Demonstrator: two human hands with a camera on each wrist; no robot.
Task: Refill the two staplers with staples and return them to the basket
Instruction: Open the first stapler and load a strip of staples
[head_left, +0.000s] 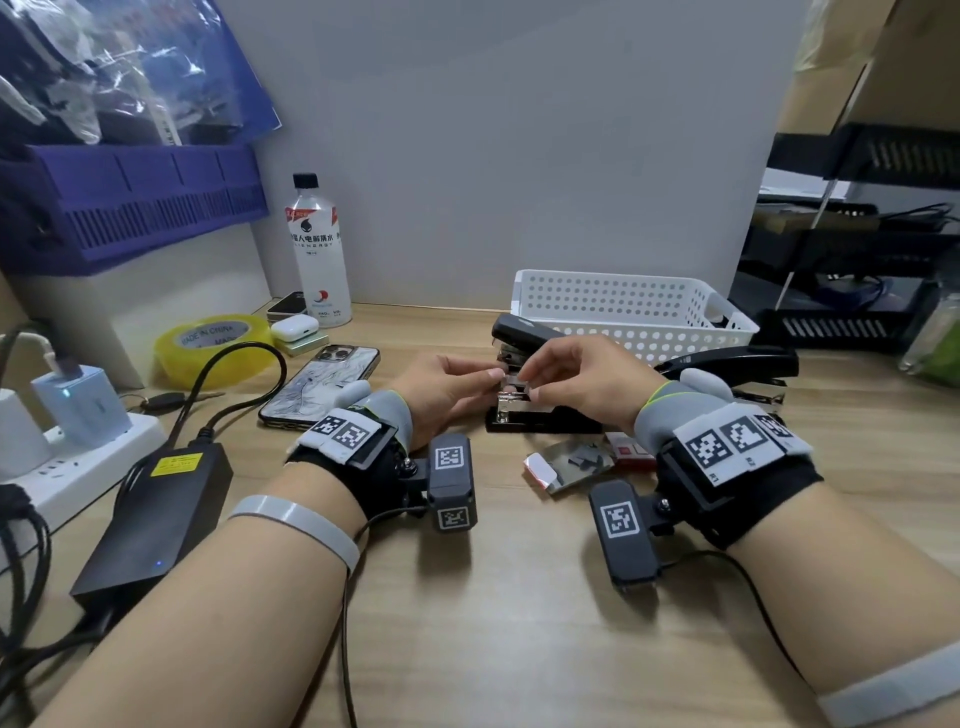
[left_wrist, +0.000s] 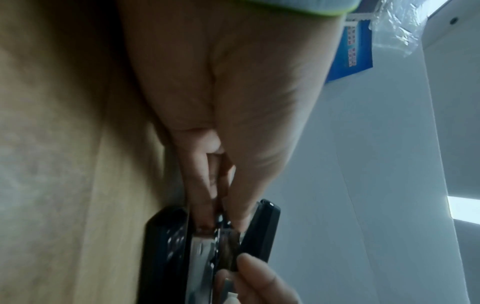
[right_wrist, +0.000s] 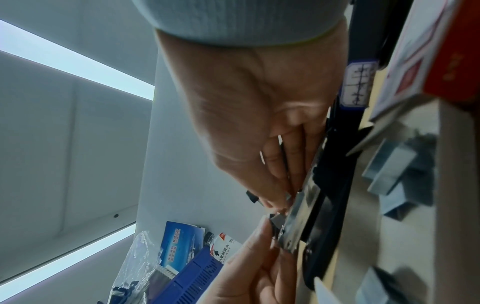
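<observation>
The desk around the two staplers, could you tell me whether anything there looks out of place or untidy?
Yes. The staple box lies torn open on the desk, in front of the open stapler that both hands work on. In the right wrist view, loose staple strips lie spilled beside it. The white basket looks undisturbed.

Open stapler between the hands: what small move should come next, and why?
Probably lower the staple strip into the metal channel of the open stapler and seat it. The left hand and right hand pinch the strip just above the channel, the lid is flipped up, and the white basket holds no stapler.
</observation>
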